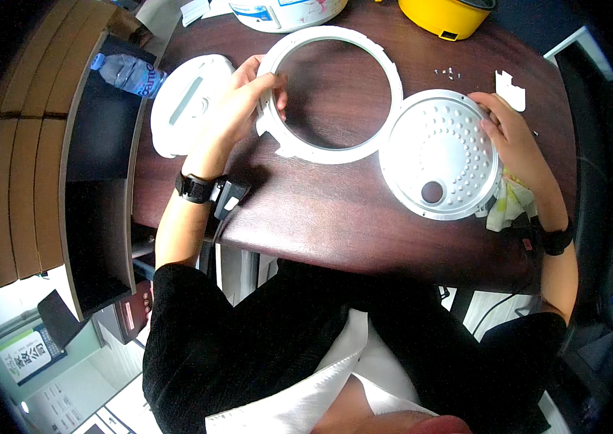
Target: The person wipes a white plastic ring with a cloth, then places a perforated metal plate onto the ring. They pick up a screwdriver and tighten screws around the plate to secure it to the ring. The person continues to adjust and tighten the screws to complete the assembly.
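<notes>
My left hand point(238, 105) is closed around the left rim of a large white plastic ring point(391, 83), with the thumb over the rim. The ring is held above the dark brown table, and its right side meets a round silver metal plate point(422, 163). Raised dots cover part of that plate, and a round hole lies near its lower edge. At the plate's upper right edge, my right hand point(505, 126) grips it with thumb and fingers. A white oval lid-like cover point(180, 108) lies left of my left hand.
Small screws point(449, 73) and a white plastic piece point(510, 90) lie at the right. A yellow-patterned cloth point(508, 205) sits below my right hand. Along the far edge stand a white appliance body point(288, 16) and a yellow container point(445, 18). A water bottle point(129, 74) lies at the left.
</notes>
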{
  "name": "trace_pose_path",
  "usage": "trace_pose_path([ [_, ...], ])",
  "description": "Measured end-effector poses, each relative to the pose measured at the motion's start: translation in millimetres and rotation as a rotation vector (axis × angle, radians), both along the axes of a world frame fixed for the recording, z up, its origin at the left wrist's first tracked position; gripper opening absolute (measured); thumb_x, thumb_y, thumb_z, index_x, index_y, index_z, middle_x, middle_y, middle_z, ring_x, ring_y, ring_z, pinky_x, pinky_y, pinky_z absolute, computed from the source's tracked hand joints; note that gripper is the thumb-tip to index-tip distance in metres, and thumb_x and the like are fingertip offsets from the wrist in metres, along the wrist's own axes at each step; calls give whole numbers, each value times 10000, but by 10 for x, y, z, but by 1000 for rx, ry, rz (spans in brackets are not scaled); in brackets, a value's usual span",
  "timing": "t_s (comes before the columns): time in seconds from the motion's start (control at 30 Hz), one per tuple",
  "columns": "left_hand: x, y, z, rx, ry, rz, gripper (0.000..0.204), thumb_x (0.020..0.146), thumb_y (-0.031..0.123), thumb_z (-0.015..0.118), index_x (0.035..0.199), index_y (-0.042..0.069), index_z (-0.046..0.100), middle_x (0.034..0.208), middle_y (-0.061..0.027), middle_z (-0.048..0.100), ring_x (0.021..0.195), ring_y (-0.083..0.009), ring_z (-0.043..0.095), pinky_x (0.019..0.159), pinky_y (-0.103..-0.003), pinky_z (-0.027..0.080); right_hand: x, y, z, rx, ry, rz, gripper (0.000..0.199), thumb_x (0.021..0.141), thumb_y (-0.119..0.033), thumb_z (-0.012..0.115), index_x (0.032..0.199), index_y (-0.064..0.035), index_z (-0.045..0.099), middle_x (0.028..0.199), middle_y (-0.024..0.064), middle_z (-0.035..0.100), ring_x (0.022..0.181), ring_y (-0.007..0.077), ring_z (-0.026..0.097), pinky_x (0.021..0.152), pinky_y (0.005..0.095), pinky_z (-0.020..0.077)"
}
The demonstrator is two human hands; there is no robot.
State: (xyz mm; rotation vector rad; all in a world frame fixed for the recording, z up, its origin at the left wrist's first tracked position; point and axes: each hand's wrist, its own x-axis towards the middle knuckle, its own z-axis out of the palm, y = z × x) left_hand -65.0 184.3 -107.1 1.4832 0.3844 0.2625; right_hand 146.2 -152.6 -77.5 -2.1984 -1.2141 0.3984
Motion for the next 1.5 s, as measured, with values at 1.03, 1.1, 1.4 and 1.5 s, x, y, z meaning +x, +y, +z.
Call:
trace_pose_path([
  [1.03, 19, -242, -142, -129, -9, 115, 182, 890, 224, 507, 983, 68, 499, 715, -19, 533, 595, -112, 546, 517, -270, 467, 163, 76, 73, 214, 331, 81, 366, 906, -17, 464, 1268, -28, 514, 1061, 90, 628, 927, 146, 599, 841, 259, 471],
  [1.1, 46, -273, -211, -239, 28, 116, 213, 892, 262, 508, 958, 60, 522, 745, -37, 567, 611, -125, 564, 561, -294, 495, 110, 240, 32, 238, 350, 106, 369, 945, -100, 456, 1303, -16, 486, 1165, 111, 595, 1053, 163, 568, 921, 276, 442],
  [1.4, 152, -382, -121, -352, 29, 42, 401, 962, 375, 421, 1125, 39, 568, 1031, -45, 615, 931, -127, 573, 855, -307, 464, 22, 843, -372, 291, 479, 49, 363, 954, -95, 471, 1303, 4, 479, 1138, 82, 592, 1062, 128, 555, 908, 264, 456],
  [1.5, 156, -379, -109, -405, 18, 43, 392, 961, 368, 427, 1124, 43, 573, 1010, -36, 624, 926, -126, 582, 865, -309, 466, 42, 872, -527, 369, 458, -11, 318, 936, -49, 492, 1245, 23, 508, 1061, 118, 619, 954, 149, 616, 835, 278, 498],
])
